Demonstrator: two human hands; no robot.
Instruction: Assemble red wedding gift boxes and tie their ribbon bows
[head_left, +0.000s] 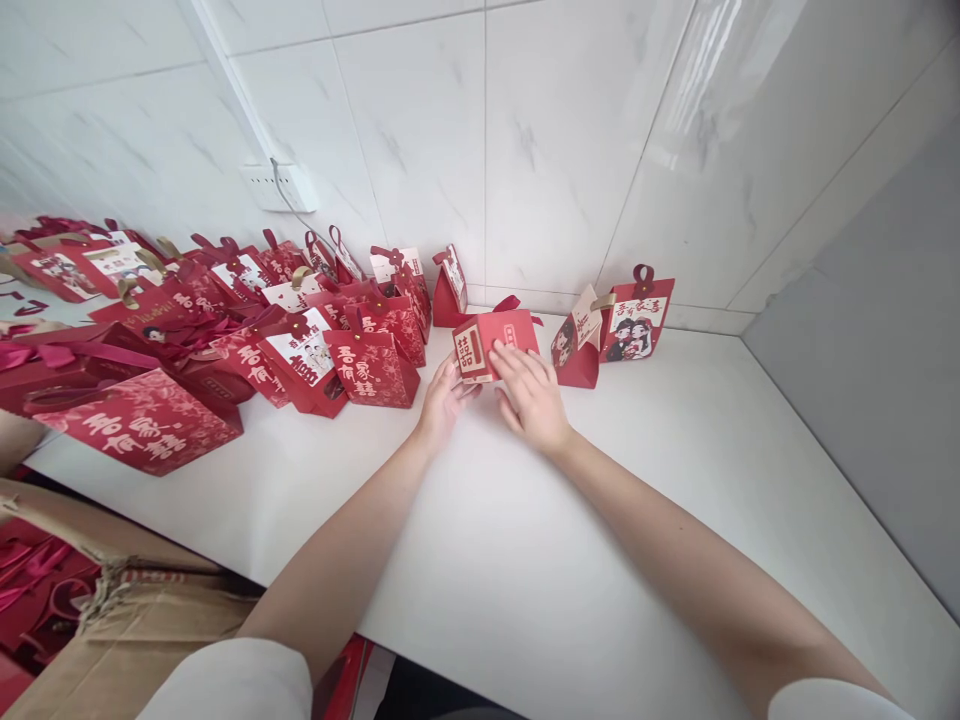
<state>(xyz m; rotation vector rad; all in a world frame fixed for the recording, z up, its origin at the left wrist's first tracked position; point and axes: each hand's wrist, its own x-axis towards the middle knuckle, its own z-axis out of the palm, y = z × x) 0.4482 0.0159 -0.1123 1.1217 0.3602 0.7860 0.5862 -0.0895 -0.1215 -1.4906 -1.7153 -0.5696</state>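
A red gift box (474, 345) with gold lettering and a double-happiness sign on one end is tilted above the white table. My left hand (442, 402) grips it from below at the left, fingers curled under its lower edge. Stretched fingers of my right hand (531, 392) lie flat against the box's front and right side. Just behind the box a dark pink ribbon loop (508, 303) shows; whether it belongs to this box I cannot tell. To the right stands a red and cream gift box (576, 340), close to my right fingertips.
Many red gift boxes (371, 365) crowd the table's left side, with a larger red box (142, 425) in front. A couple-print box (637, 320) stands far right by the tiled wall (420, 120). Below left is an open cardboard carton (150, 640). A socket (279, 188) is on the wall.
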